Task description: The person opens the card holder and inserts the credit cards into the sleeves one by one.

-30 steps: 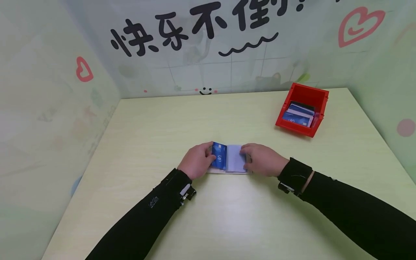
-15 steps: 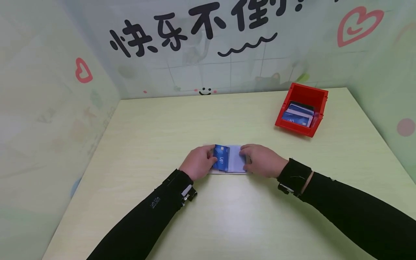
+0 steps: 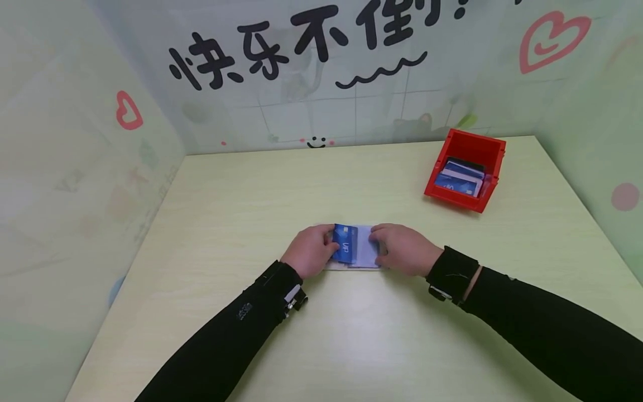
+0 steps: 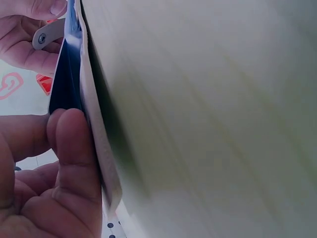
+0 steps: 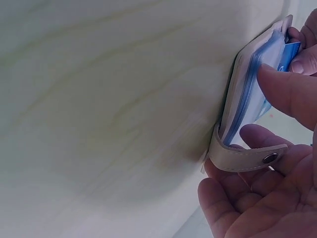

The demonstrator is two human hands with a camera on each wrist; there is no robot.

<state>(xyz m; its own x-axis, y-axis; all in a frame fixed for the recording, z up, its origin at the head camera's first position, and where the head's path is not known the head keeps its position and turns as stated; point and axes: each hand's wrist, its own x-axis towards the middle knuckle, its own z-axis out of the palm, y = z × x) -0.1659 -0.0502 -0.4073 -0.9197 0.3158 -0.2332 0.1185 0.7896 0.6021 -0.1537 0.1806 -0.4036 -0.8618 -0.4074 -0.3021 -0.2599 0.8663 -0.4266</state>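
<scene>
A light-coloured card holder [image 3: 365, 248] with clear plastic sleeves lies opened out on the table. My left hand [image 3: 310, 251] pinches a blue VIP card [image 3: 345, 244] by its left edge, over the holder's left part. In the left wrist view, the thumb and fingers of that hand meet at the edge of the blue card [image 4: 64, 82]. My right hand [image 3: 406, 249] grips the holder's right side, thumb on the sleeves. A strap [image 5: 237, 158] with a metal snap sticks out beside the right fingers. Whether the card's far edge is inside a sleeve cannot be told.
A red bin [image 3: 479, 145] with several blue and white cards [image 3: 459, 181] inside stands at the table's back right. The pale wooden table [image 3: 251, 190] meets printed walls at the back and both sides.
My left hand has shifted slightly to the right with the blue card, which now covers more of the sleeve. The right hand keeps its grip on the card holder, almost still.
</scene>
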